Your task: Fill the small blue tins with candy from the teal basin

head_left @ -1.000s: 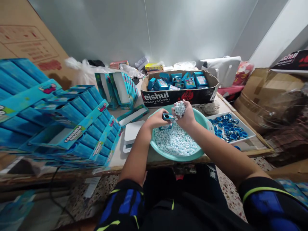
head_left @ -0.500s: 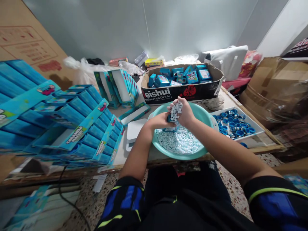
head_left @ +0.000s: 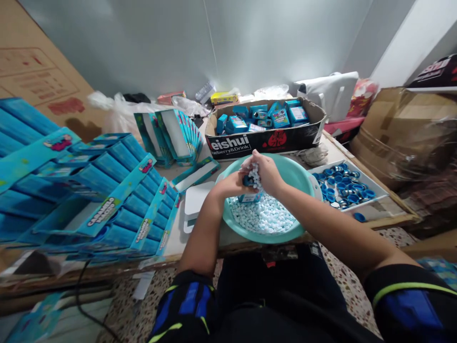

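Note:
My left hand (head_left: pixel 233 184) is closed around a small blue candy container (head_left: pixel 249 197), held over the left part of a turquoise basin (head_left: pixel 298 171). Just above its mouth, my right hand (head_left: pixel 267 174) is cupped round a handful of white candies (head_left: pixel 253 177), which spill down toward the container. Fingers and candies hide much of the container's top. Loose white and pale blue candies (head_left: pixel 264 218) cover the basin's bottom.
A black carton (head_left: pixel 264 145) full of blue containers stands behind the basin. To the right lies a white tray (head_left: pixel 371 202) of blue caps. Stacked blue display boxes (head_left: pixel 93 190) fill the left, beside a white scale-like device (head_left: pixel 196 202). A crumpled glove (head_left: pixel 314 155) lies behind the tray.
Both hands have shifted slightly down and left in view. The handful of candies in my right hand has shrunk as candies slide toward the container. The camera view has moved a little.

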`<state>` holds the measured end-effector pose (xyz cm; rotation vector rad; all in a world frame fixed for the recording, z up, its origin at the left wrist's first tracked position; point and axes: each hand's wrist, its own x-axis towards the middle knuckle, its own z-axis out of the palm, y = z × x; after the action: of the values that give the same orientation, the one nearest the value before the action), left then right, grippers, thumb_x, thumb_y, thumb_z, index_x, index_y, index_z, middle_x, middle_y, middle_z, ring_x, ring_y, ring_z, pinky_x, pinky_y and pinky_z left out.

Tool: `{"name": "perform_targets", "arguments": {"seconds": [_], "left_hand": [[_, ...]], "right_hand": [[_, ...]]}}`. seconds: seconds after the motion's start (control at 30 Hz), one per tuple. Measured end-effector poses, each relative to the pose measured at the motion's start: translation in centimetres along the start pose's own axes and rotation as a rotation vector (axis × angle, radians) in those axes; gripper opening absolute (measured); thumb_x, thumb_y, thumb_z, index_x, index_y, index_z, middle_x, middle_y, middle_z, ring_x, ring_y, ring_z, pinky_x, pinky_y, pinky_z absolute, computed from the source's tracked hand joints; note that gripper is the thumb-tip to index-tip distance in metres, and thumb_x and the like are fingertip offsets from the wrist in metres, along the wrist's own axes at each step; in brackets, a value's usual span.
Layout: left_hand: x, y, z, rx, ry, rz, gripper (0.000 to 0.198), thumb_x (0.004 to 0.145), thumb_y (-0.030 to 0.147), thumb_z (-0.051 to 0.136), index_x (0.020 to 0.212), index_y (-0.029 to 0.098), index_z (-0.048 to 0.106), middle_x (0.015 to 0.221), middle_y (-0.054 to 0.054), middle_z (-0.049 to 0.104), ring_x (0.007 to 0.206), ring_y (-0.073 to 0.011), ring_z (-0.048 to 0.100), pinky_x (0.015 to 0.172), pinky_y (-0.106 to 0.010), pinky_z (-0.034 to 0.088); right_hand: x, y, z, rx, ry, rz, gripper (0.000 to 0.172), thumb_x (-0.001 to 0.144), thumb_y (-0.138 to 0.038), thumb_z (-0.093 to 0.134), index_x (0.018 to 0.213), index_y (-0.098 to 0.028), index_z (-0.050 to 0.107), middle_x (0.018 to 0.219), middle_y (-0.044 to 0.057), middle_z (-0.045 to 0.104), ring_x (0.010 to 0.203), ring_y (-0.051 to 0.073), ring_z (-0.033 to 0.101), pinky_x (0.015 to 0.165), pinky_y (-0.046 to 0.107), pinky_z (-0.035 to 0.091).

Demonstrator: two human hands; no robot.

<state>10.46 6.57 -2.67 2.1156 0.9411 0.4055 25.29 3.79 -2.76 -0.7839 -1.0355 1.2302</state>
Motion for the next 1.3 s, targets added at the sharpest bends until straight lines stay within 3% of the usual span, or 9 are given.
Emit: {"name": "perform_targets", "arguments": {"seconds": [0.2, 0.37, 0.5, 0.63, 0.73, 0.9, 1.1, 1.3], "left_hand": [[-0.2, -0.3, -0.5, -0.12, 0.11, -0.079, 0.028, 0.073, 0.03, 0.081, 0.094, 0.012, 0.075, 0.089, -0.005, 0.074, 0.093, -0.0252, 0.067, 0.088, -0.035, 0.055], [-0.3, -0.9, -0.6, -0.119, 0.335, -0.176, 0.036, 0.072, 0.029, 0.083, 0.102, 0.011, 0.075, 0.092, -0.007, 0.075, 0.087, -0.0234, 0.066, 0.082, -0.033, 0.053], [-0.3, -0.8, -0.6, -0.173, 0.421, -0.229, 0.041, 0.068, 0.025, 0.085, 0.106, 0.013, 0.077, 0.093, -0.006, 0.078, 0.087, -0.0245, 0.07, 0.079, -0.032, 0.054], [-0.4, -0.4, -0.4, -0.171, 0.471, -0.196, 0.037, 0.071, 0.022, 0.082, 0.107, 0.015, 0.078, 0.1, -0.007, 0.08, 0.094, -0.0256, 0.073, 0.083, -0.032, 0.054], [-0.4, -0.5, -0.3, -0.138, 0.475, -0.196, 0.035, 0.071, 0.022, 0.081, 0.104, 0.014, 0.078, 0.097, -0.007, 0.08, 0.093, -0.0266, 0.072, 0.081, -0.033, 0.053], [-0.4, -1.0, -0.3, -0.078, 0.426, -0.221, 0.032, 0.071, 0.027, 0.08, 0.1, 0.015, 0.076, 0.093, -0.006, 0.077, 0.089, -0.025, 0.071, 0.077, -0.031, 0.05], [-0.6, -0.3, -0.4, -0.036, 0.348, -0.221, 0.027, 0.07, 0.025, 0.079, 0.095, 0.016, 0.076, 0.086, -0.002, 0.075, 0.082, -0.0204, 0.067, 0.071, -0.028, 0.047], [-0.9, 0.0, -0.3, -0.039, 0.314, -0.206, 0.025, 0.071, 0.026, 0.077, 0.094, 0.015, 0.075, 0.08, -0.001, 0.071, 0.079, -0.0198, 0.064, 0.068, -0.028, 0.044]], "right_hand": [[0.7, -0.3, 0.0, -0.187, -0.143, -0.14, 0.059, 0.085, -0.076, 0.067, 0.071, -0.02, 0.069, 0.076, 0.004, 0.067, 0.08, 0.02, 0.065, 0.082, 0.034, 0.053], [3.8, -1.6, -0.4, -0.274, -0.283, -0.155, 0.059, 0.09, -0.076, 0.062, 0.09, -0.019, 0.075, 0.096, 0.008, 0.076, 0.096, 0.023, 0.07, 0.093, 0.037, 0.055], [6.1, -1.1, -1.6, -0.35, -0.2, -0.238, 0.044, 0.094, -0.062, 0.061, 0.096, -0.02, 0.073, 0.096, 0.007, 0.076, 0.095, 0.023, 0.071, 0.089, 0.037, 0.055], [6.0, 0.6, -3.9, -0.722, -0.112, -0.333, 0.019, 0.094, -0.034, 0.06, 0.087, -0.021, 0.071, 0.086, 0.004, 0.07, 0.082, 0.02, 0.064, 0.078, 0.032, 0.05], [5.2, 1.2, -5.2, -0.974, -0.17, -0.366, 0.015, 0.09, -0.021, 0.063, 0.079, -0.02, 0.072, 0.082, 0.003, 0.067, 0.076, 0.018, 0.061, 0.072, 0.03, 0.046], [4.7, 0.7, -5.1, -1.05, -0.27, -0.377, 0.017, 0.093, -0.019, 0.065, 0.079, -0.019, 0.076, 0.085, 0.004, 0.064, 0.074, 0.017, 0.06, 0.068, 0.029, 0.045], [4.1, 1.0, -4.6, -1.045, -0.339, -0.407, 0.02, 0.094, -0.021, 0.066, 0.075, -0.019, 0.075, 0.086, 0.004, 0.064, 0.075, 0.017, 0.06, 0.069, 0.031, 0.046], [3.7, 1.1, -3.9, -0.875, -0.414, -0.416, 0.017, 0.089, -0.02, 0.065, 0.074, -0.018, 0.073, 0.082, 0.004, 0.066, 0.071, 0.015, 0.058, 0.066, 0.029, 0.046]]}}
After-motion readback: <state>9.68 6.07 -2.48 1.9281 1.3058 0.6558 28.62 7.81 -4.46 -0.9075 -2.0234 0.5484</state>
